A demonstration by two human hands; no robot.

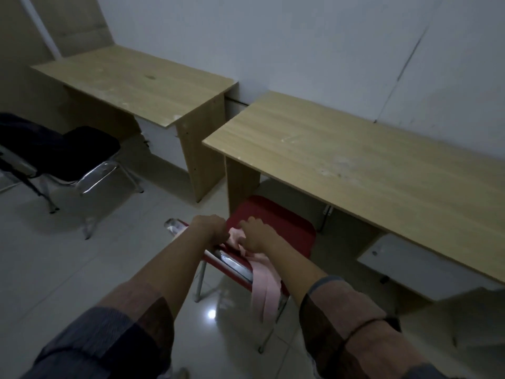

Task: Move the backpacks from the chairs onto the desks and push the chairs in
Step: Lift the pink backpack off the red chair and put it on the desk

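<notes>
A: Pink backpack [263,280]: soft, limp, judged light. It is draped over the red chair [276,228] backrest beneath both hands, straps hung floorward, long axis vertical.

B: Hold?

A: Left hand [210,227] closed on the top rail; right hand [252,235] bunched into fabric. Bench [382,170] lies beyond the knuckles.

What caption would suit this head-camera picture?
Both hands, left and right, grip pink fabric on a red chair before two desks.

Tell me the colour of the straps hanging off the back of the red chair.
Pale pink straps, best seen in the head view.
</notes>
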